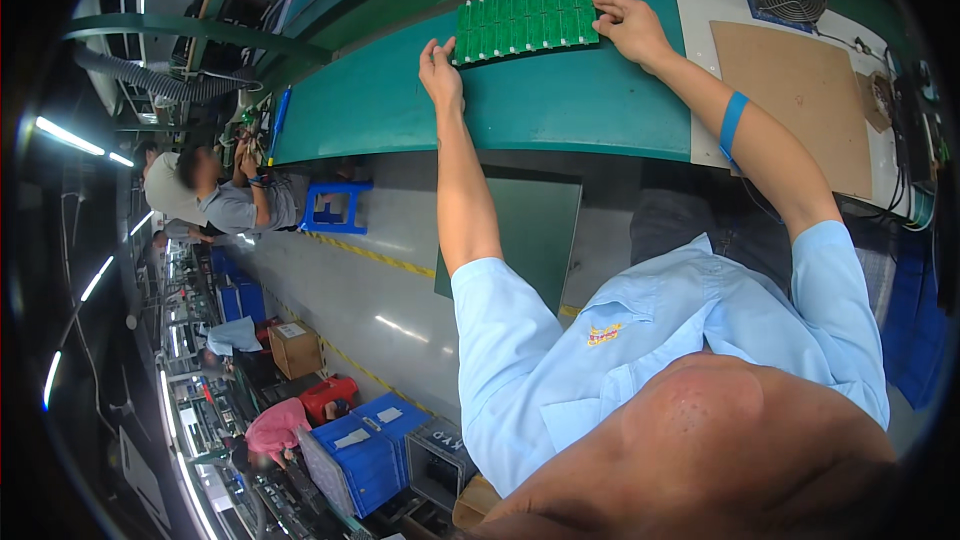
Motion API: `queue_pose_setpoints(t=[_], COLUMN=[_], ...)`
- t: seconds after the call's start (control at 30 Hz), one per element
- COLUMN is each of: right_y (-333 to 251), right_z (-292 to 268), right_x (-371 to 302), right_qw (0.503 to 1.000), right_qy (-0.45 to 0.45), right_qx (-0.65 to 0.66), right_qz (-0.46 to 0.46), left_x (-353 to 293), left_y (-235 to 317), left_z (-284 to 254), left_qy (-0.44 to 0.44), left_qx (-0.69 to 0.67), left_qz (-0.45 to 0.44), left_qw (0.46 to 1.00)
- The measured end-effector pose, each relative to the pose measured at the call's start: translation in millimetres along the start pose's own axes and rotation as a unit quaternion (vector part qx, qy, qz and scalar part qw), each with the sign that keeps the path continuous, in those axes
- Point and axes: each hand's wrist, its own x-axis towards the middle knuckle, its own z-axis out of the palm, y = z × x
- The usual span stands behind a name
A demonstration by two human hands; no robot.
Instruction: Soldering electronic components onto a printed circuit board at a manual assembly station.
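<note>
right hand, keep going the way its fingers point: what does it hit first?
The right hand already rests on the right end of the green circuit board panel, fingers aimed left along it. Going straight on, it meets that panel first; further along the left hand holds the panel's other end.

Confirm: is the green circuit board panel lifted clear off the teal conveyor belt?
No. The green circuit board panel lies flat on the teal conveyor belt, with the left hand and right hand at its two ends.

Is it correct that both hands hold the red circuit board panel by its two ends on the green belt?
Not quite: the circuit board panel is green, not red. The head view shows the left hand and right hand at its two ends on the green belt.
</note>
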Motion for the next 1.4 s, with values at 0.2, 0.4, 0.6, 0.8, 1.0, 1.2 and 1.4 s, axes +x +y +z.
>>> queue_pose_setpoints(t=[0.2, 0.4, 0.6, 0.8, 1.0, 1.2, 1.4], right_y=[-16.3, -65.4, -34.3, -4.4, -17.2, -14.8, -18.4], right_z=[-22.2, -80.7, -144.8, -200.3, -229.7, -234.5, -234.1], right_x=[-12.7, -50.3, -89.0, -142.3, -190.1, -216.7, -226.9], right_qw=[0.996, 0.988, 0.973, 0.95, 0.964, 0.961, 0.954], right_qy=[0.014, -0.011, 0.023, 0.072, 0.053, 0.034, 0.033], right_qx=[0.087, 0.136, 0.21, 0.288, 0.247, 0.262, 0.277], right_qz=[-0.019, 0.067, 0.09, 0.097, 0.088, 0.083, 0.114], left_x=[-18.7, -53.4, -95.4, -145.9, -185.1, -208.9, -229.1], left_y=[41.1, 73.5, 75.1, 72.5, 73.1, 71.6, 74.7], left_z=[-6.0, -15.5, 8.3, 63.1, 78.2, 91.2, 93.6], left_qy=[0.021, -0.031, -0.173, -0.302, -0.399, -0.388, -0.359], left_qx=[-0.141, -0.27, -0.368, -0.44, -0.399, -0.485, -0.533], left_qz=[-0.083, -0.147, -0.219, -0.295, -0.27, -0.332, -0.366], left_qw=[0.986, 0.951, 0.887, 0.792, 0.78, 0.709, 0.673])
